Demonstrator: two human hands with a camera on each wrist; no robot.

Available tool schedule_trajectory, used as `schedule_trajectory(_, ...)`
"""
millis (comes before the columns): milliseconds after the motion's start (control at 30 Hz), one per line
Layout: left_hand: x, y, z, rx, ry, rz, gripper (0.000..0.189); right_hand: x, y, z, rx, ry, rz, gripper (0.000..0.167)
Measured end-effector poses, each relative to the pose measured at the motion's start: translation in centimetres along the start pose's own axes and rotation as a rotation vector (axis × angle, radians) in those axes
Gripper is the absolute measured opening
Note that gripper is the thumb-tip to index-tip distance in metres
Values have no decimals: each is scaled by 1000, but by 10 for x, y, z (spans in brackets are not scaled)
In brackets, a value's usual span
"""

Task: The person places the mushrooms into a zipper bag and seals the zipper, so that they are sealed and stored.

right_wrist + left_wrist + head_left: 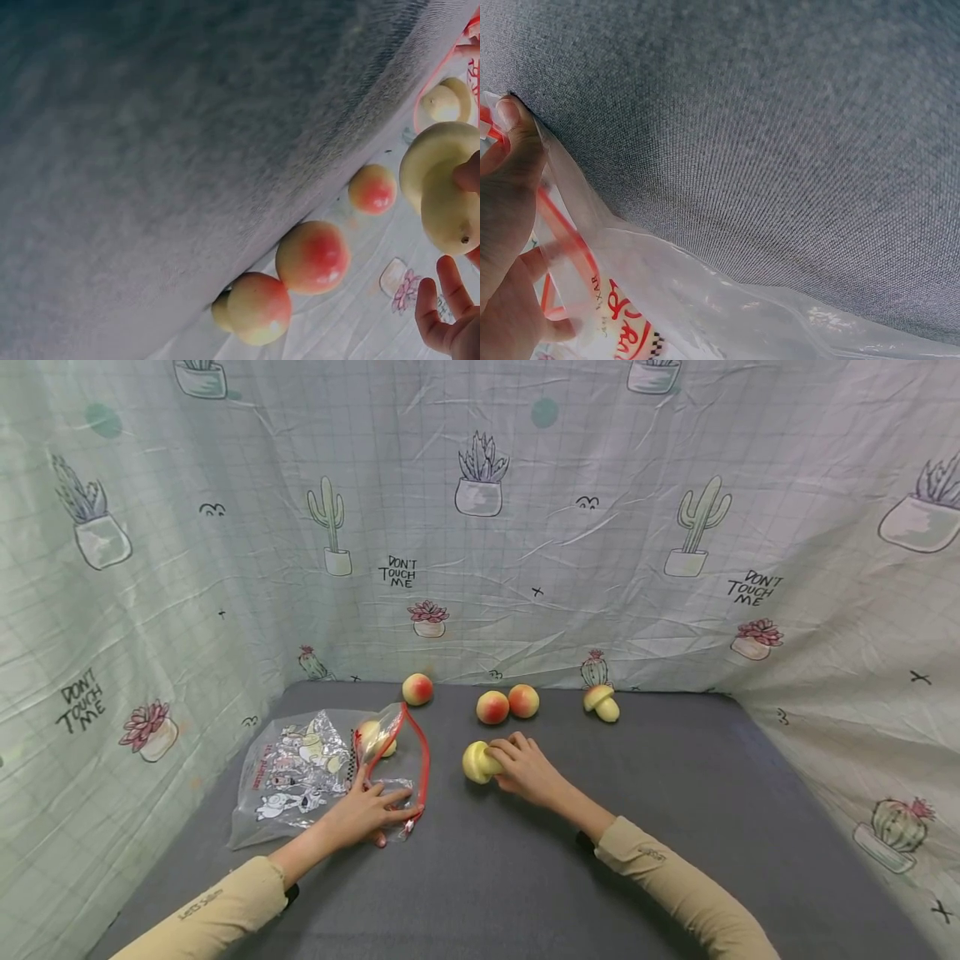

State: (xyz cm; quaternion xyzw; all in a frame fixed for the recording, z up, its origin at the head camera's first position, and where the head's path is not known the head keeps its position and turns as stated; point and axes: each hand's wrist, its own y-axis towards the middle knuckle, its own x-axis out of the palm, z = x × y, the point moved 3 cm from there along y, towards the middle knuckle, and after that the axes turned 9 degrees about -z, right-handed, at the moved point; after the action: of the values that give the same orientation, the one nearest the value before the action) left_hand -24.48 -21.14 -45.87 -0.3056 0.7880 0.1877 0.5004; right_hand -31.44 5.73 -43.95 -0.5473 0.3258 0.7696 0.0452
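A pale yellow toy mushroom (478, 763) is held by its stem in my right hand (527, 772), above the middle of the table. In the right wrist view the thumb presses on that mushroom (439, 187) while other fingers spread below. My left hand (362, 812) lies at the mouth of a clear printed zip bag (288, 768), fingers spread across its red-edged opening. The left wrist view shows the left thumb (514, 124) pinching the bag's film (592, 199) at the edge. Another toy mushroom (377, 739) shows just inside the mouth, partly behind the film.
Two red-and-yellow peaches (492, 707) (523, 701) sit side by side at the back of the dark grey table (675, 827). A third peach (417, 689) stands left of them, behind the bag. Another mushroom (602, 702) lies back right. A patterned cloth (540, 568) hangs around the table.
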Motion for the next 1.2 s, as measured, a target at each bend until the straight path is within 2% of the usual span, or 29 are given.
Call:
schedule_trajectory(267, 0, -1, 0, 2, 16, 35, 59, 2, 6, -5, 15, 58, -38, 40)
schedule_trajectory(667, 3, 1, -1, 1, -6, -21, 64, -2, 16, -10, 25, 69, -31, 36)
schedule_trajectory(1200, -2, -3, -1, 17, 60, 78, 67, 5, 39, -15, 52, 74, -46, 36)
